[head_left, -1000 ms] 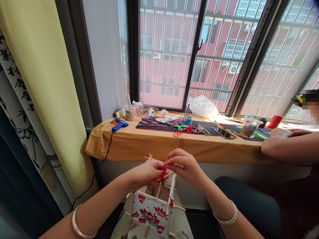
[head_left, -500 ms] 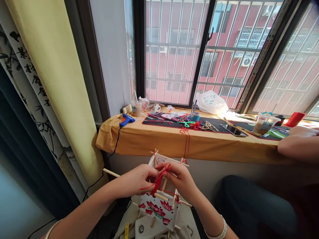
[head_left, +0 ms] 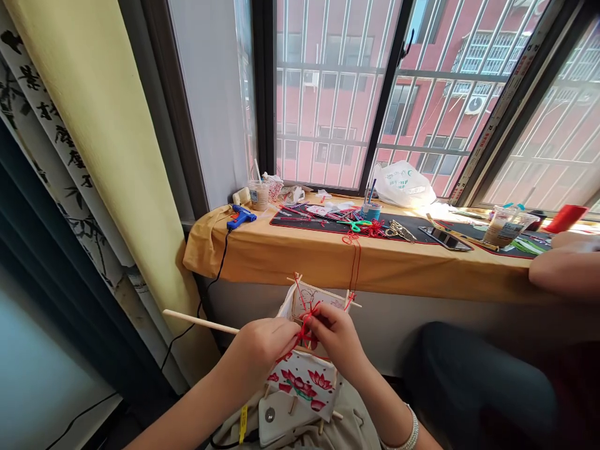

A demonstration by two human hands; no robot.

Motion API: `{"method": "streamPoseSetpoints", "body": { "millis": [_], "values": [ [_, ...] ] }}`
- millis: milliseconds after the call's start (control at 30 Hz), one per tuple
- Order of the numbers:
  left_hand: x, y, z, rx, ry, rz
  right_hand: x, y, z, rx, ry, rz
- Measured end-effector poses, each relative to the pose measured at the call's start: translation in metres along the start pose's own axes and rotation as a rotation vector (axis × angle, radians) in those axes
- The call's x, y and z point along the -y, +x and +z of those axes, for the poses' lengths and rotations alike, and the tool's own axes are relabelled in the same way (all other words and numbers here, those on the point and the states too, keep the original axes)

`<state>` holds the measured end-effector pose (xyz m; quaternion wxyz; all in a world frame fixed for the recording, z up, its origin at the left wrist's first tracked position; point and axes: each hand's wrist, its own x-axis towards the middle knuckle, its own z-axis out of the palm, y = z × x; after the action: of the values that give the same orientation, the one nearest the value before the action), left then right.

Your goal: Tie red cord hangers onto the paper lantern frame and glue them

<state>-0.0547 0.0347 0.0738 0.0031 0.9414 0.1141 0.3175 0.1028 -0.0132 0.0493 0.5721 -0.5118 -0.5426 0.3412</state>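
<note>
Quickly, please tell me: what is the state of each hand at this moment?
Left hand: closed, holding the red cord at the paper lantern frame.
Right hand: closed, pinching the same red cord.

Here are one left hand (head_left: 261, 351) and one right hand (head_left: 335, 337). The worktop (head_left: 328, 269) carries two drink cups (head_left: 259, 195); one glue gun (head_left: 240, 216); one phone (head_left: 444, 238).

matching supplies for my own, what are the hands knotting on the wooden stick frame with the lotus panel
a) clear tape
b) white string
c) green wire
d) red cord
d, the left hand and right hand are both working red cord that is looped onto the wooden stick frame.
</note>
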Motion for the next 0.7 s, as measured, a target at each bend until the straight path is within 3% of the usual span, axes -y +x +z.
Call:
{"method": "streamPoseSetpoints", "body": {
  "millis": [133,267,400,700],
  "values": [
    [0.001,-0.003,0.004,-0.183,0.082,0.16,0.002,0.005,0.002,0.025,0.065,0.089],
    [0.002,-0.005,0.003,-0.265,0.157,0.248,0.006,0.01,-0.001,0.132,0.158,0.232],
    [0.003,-0.009,0.006,-0.281,0.172,0.244,0.005,0.013,-0.006,0.246,0.159,0.294],
    [-0.005,-0.011,0.015,-0.271,0.084,0.123,-0.001,0.019,-0.007,0.337,0.183,0.335]
  ]
}}
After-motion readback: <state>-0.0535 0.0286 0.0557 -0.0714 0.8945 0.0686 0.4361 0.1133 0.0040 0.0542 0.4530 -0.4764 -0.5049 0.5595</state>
